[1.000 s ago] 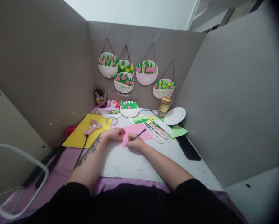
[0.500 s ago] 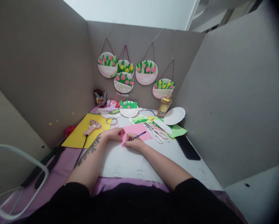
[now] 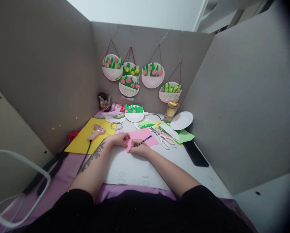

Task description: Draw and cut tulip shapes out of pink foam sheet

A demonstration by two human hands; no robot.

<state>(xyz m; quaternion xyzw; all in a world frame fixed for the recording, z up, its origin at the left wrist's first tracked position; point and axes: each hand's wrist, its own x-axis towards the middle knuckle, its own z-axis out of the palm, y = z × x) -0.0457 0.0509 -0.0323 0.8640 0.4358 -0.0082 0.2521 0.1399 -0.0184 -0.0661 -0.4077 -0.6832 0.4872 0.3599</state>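
Observation:
A blue pencil is gripped in my right hand, its tip down near the front left corner of a pink sheet of paper. My left hand rests at the sheet's left edge, fingers curled, thumb and fingertips on the paper. Just right of the sheet lies a pair of scissors with white handles. Left of my left hand, a pink glue gun lies on yellow paper. Any marks under the pencil tip are too small to make out.
Behind the sheet stands a paper plate with green paper leaves. White plates, green paper, a cup and a black phone lie to the right. Several flower plates hang on the grey back panel.
The pencil tip and my right hand have shifted very slightly near the sheet's front left corner. My left hand stays in place on the paper.

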